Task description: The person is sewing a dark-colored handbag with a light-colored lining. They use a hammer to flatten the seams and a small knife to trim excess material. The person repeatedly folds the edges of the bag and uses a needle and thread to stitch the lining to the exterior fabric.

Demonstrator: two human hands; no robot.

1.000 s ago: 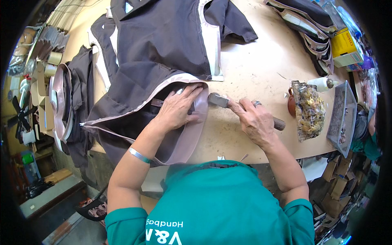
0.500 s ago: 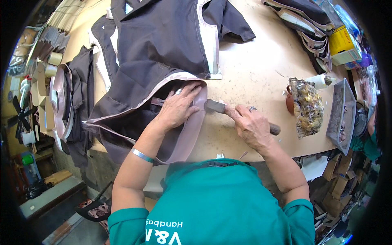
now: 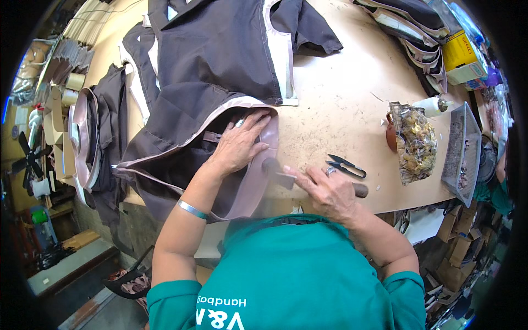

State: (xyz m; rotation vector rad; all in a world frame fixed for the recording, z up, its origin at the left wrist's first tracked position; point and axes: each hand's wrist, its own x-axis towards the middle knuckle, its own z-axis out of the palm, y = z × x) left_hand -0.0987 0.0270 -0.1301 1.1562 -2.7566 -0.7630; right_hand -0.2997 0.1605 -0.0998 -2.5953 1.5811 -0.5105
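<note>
A dark brown fabric bag piece (image 3: 181, 104) lies on its side, its pink-edged mouth gaping toward me. Inside that mouth rests my left hand (image 3: 242, 137), fingers laid flat against the lining by the right rim, thumb apart. My right hand (image 3: 330, 192) is wrapped round a hammer (image 3: 283, 179); its metal head, smeared by motion, is over the pink edge band (image 3: 256, 181) of the bag piece. The end of the wooden handle sticks out past the right side of that hand. Just beyond my right hand, black thread snips (image 3: 346, 166) lie on the table.
A scrap-covered block (image 3: 415, 143), a white bottle (image 3: 432, 106) and a grey mesh basket (image 3: 461, 154) stand on the table (image 3: 335, 110) at right. Farther back are a yellow box (image 3: 462, 55) and stacked bag pieces (image 3: 412, 33). More dark pieces (image 3: 107, 121) hang over the left edge.
My right hand and the hammer have moved nearer to me, the head shifting left onto the pink band. The thread snips, hidden before, now show. My left hand has stayed put.
</note>
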